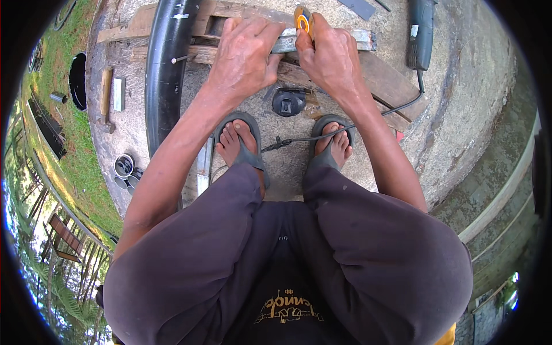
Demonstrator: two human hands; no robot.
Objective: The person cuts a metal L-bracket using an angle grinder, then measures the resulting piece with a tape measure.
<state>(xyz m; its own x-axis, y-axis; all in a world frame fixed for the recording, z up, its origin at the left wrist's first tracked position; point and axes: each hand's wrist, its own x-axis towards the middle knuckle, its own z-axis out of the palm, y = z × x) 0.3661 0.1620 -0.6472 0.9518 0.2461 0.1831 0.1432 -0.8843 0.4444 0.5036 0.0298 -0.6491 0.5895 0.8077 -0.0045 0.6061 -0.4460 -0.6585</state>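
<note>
A grey metal square tube (pixel 363 39) lies crosswise over wooden boards at the top of the view. My left hand (pixel 244 57) is closed on it, fingers curled over its left part. In my right hand (pixel 333 57) is a yellow-and-black tape measure (pixel 303 20), pinched between thumb and fingers and held upright against the tube. Whether any tape is drawn out cannot be made out. Under the tube, between my wrists, a black rounded plastic piece (pixel 289 102) sits on the concrete.
A thick black pipe (pixel 165 86) runs beside my left forearm. A power tool (pixel 421 37) lies far right, its cord (pixel 345 131) crossing by my feet. Left are a hammer (pixel 105 98), a small metal block (pixel 118 94) and short pipe pieces (pixel 123 166). Boards (pixel 391 86) lie beneath the tube.
</note>
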